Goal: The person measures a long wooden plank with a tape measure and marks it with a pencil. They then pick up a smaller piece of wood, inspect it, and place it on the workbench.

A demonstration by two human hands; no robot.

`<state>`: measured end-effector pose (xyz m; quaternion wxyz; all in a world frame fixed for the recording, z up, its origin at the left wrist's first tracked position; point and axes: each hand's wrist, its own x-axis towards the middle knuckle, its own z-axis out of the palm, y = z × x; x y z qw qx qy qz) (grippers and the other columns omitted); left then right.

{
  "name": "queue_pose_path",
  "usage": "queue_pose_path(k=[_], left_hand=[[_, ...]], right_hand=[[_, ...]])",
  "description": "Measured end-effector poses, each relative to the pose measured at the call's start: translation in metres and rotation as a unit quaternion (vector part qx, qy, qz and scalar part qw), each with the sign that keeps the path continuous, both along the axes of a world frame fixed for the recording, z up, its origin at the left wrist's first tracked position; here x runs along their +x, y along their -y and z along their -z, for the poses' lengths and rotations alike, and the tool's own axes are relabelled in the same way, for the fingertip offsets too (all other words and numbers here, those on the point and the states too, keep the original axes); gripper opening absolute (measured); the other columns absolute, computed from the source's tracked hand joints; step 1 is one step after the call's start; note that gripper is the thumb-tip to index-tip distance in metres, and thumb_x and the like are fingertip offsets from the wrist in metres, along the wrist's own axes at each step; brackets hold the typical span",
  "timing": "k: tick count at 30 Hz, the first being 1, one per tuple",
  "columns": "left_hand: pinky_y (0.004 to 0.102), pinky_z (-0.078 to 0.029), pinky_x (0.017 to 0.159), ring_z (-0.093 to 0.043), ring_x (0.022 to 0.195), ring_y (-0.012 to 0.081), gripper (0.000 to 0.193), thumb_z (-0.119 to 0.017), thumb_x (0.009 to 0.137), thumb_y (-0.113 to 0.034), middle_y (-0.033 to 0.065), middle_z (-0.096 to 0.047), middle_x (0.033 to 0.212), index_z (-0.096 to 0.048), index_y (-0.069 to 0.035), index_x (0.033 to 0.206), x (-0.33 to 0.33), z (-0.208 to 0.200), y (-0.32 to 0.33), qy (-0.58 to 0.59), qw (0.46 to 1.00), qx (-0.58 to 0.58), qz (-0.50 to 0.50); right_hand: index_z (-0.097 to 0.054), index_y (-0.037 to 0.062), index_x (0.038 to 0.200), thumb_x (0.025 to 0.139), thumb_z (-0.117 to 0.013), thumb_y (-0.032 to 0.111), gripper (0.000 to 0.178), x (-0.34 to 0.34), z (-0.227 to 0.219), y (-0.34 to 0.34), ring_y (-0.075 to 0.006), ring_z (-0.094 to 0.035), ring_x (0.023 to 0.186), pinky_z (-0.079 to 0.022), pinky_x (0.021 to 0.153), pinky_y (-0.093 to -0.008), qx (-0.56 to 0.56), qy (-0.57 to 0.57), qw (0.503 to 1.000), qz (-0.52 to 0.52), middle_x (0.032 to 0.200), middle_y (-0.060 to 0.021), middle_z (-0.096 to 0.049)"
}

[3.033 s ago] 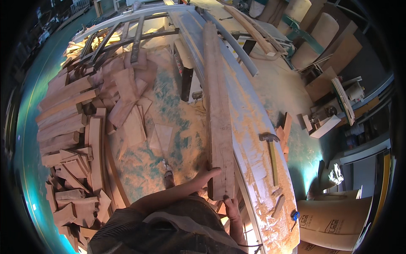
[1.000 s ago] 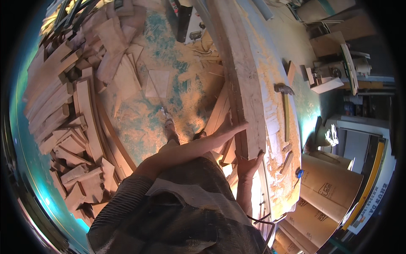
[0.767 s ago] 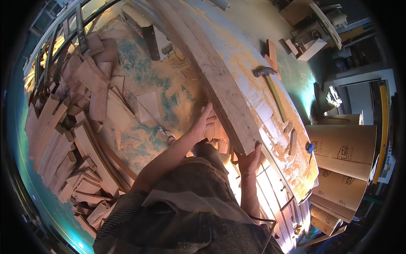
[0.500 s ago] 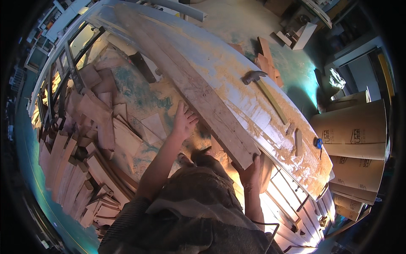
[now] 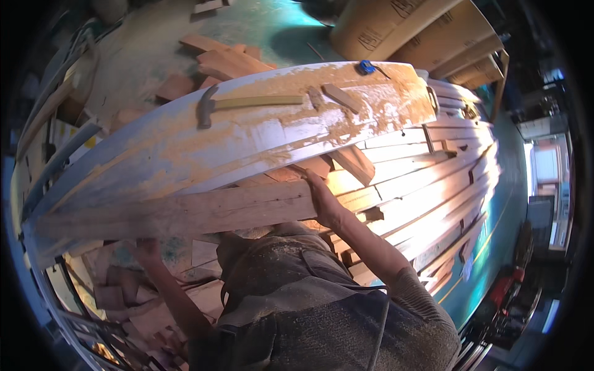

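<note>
Closest to us is the sawdust-specked dark clothing point(image 5: 309, 315), with a thin cord point(image 5: 382, 334) trailing over it. Just beyond, we find the thick plank point(image 5: 247, 207), lying crosswise in front of the body along the near edge of the counter; we can't tell how much of it the counter bears.

The right grip point(image 5: 325, 201) is wrapped on the plank's right end, its undersides out of our sight. The left grip point(image 5: 147, 249) is at the plank's near lower edge, well toward the other end; it is dim and blurred there, so we can't tell whether it clasps the wood or only props it.

We judge the plank stiff and fairly heavy, not fragile, and awkward for its length. Its rough face should give good hold, though loose dust could make it slip (splinters look likely too, on bare skin). We'd favour taking it by the squared right end, with a second hold under it well along its length.

Behind it, sawdust coats the counter point(image 5: 154, 145), where a yellow-handled hammer point(image 5: 257, 102), a small wood block point(image 5: 340, 98) and a blue tape measure point(image 5: 366, 67) would obstruct anything slid across. To the right, long boards point(image 5: 427, 170) crowd the counter's end, limiting swing on that side. Past the counter, reddish offcuts point(image 5: 229, 63) litter the floor, and farther off stand big brown cardboard rolls point(image 5: 383, 28).
</note>
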<state>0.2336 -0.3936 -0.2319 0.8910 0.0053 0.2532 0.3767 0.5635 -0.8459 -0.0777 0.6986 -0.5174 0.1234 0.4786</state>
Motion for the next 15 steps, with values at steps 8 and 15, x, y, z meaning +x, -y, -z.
queue_pose_path(k=[8, 15], left_hand=[[0.0554, -0.045, 0.110, -0.056, 0.129, 0.0361, 0.051, -0.049, 0.108, -0.041, 0.0154, -0.059, 0.141, -0.051, -0.005, 0.144, 0.034, -0.039, -0.055, -0.222, 0.973, -0.012, 0.061], [0.0551, -0.046, 0.109, -0.056, 0.129, 0.0362, 0.052, -0.048, 0.108, -0.042, 0.0156, -0.058, 0.141, -0.050, -0.005, 0.145, 0.138, -0.050, -0.061, -0.171, 0.953, 0.085, 0.235]], right_hand=[[-0.065, 0.0087, 0.115, 0.097, -0.057, 0.054, 0.050, -0.025, 0.048, 0.023, -0.0255, -0.072, 0.084, -0.058, 0.080, -0.0370, -0.069, 0.074, 0.982, 0.161, 0.101, -0.0110, -0.072], [-0.053, 0.0124, 0.145, 0.096, -0.056, 0.047, 0.060, -0.101, 0.033, 0.018, -0.0212, -0.064, 0.114, -0.052, 0.098, -0.0390, -0.085, 0.098, 0.974, 0.187, 0.129, -0.0079, -0.064]])
